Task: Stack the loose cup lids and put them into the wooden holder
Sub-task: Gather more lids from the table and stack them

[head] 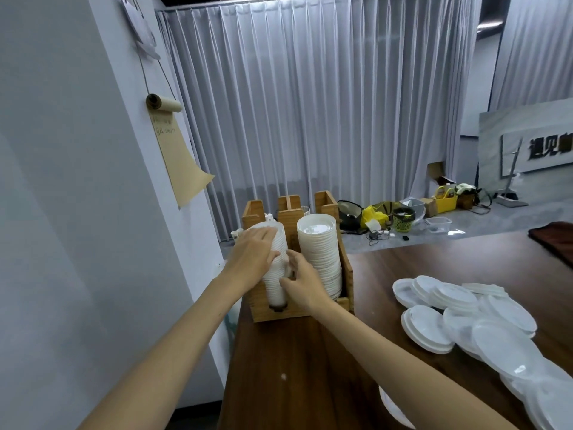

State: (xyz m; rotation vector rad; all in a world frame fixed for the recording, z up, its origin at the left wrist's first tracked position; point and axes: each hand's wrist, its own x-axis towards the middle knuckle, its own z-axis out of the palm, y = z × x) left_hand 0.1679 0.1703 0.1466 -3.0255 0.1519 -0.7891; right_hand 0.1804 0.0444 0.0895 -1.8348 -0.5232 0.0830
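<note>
The left arm (pixel 173 333) and the right arm (pixel 387 352) are bare. The left hand (pixel 252 254) and the right hand (pixel 302 282) are bare too.

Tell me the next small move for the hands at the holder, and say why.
Probably ease both hands off the left stack of lids. The left hand and right hand grip it, yet its lower end already rests in the wooden holder beside the right stack, and loose lids wait on the table.
</note>
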